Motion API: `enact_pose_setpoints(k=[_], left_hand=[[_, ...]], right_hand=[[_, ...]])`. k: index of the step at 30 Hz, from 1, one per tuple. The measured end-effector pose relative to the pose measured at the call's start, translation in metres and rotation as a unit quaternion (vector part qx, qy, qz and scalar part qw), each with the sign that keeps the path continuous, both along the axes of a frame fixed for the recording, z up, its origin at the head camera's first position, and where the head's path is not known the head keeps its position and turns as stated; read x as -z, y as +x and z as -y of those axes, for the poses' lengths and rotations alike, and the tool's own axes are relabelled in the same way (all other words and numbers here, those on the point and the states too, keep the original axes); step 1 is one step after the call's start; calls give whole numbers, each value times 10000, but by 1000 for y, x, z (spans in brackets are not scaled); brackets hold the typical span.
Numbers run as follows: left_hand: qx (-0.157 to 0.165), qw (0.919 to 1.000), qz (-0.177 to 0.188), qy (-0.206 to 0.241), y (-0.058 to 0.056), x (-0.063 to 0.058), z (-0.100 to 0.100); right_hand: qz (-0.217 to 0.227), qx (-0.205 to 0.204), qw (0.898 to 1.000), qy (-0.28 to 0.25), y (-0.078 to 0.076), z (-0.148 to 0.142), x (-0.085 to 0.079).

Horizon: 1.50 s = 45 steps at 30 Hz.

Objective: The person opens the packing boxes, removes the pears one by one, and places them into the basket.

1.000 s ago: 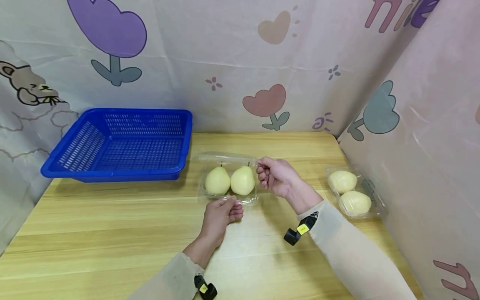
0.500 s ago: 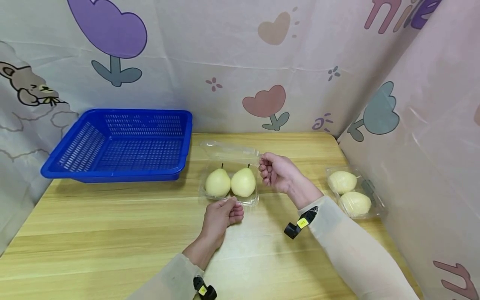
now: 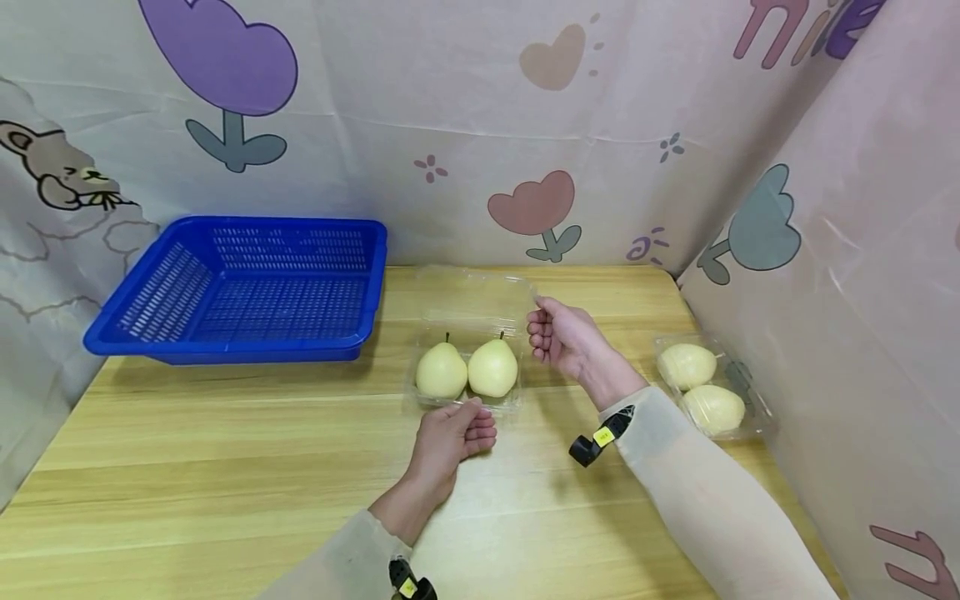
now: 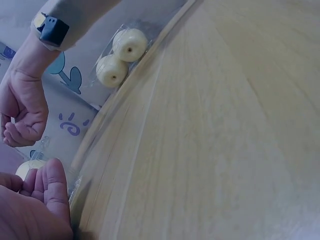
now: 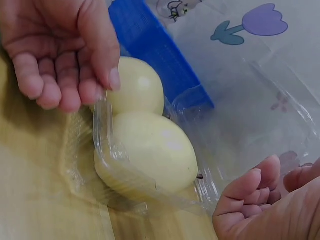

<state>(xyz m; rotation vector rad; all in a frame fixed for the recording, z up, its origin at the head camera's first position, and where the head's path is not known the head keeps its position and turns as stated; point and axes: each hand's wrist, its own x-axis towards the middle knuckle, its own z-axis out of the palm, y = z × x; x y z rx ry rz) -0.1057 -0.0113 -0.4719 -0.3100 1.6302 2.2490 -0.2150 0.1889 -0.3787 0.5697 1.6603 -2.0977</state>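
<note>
Two pale yellow pears, the left pear [image 3: 441,372] and the right pear [image 3: 492,369], sit side by side in a clear plastic clamshell box [image 3: 512,402]. Its transparent lid [image 3: 476,293] is raised and tilted back behind them. My left hand [image 3: 450,437] pinches the box's near rim between thumb and fingers. At the lid's right edge, my right hand [image 3: 567,340] pinches the plastic, its other fingers curled. In the right wrist view the front pear [image 5: 150,152] shows through the clear wall, with the left thumb [image 5: 102,55] on the rim.
A blue perforated basket [image 3: 285,304] stands at the back left. Another clear box with two pale fruits [image 3: 712,408] lies at the table's right edge, beside the printed curtain [image 3: 862,333]. Wood-grain tabletop [image 3: 225,467] extends toward the front.
My right hand has lifted the lid up and back, away from the pears, moving slightly right. The left hand has stayed on the near rim, shifting slightly right with the box.
</note>
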Motion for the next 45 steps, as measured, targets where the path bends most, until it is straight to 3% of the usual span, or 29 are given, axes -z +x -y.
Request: enact_pose_setpoints(k=[8, 13, 19, 25, 32, 34, 37, 41, 45], left_hand=[[110, 9999, 74, 19, 0, -1, -5], [178, 9998, 72, -19, -1, 1, -8], [201, 9998, 61, -72, -6, 0, -11], [273, 9995, 126, -71, -11, 0, -14], [671, 9968, 124, -405, -15, -4, -8], [739, 9959, 116, -512, -15, -6, -5], [791, 9946, 59, -671, -13, -10, 0], [766, 9924, -207, -936, -12, -18, 4], [564, 9869, -734, -1320, -14, -32, 11]], right_hand=[[-356, 221, 9990, 183, -10, -1, 5], [-849, 108, 9958, 325, -14, -2, 13], [-996, -163, 9929, 634, -11, -3, 23], [-1376, -235, 9827, 1218, -8, -1, 32], [-1770, -328, 9687, 1711, -2, 1, 35], [-1928, -432, 9621, 1878, 0, 1, 37], [-2243, -690, 9432, 2353, 5, 1, 37], [-2672, -1074, 9044, 3147, 11, 0, 38], [-2849, -1449, 8746, 3646, 18, -2, 40]])
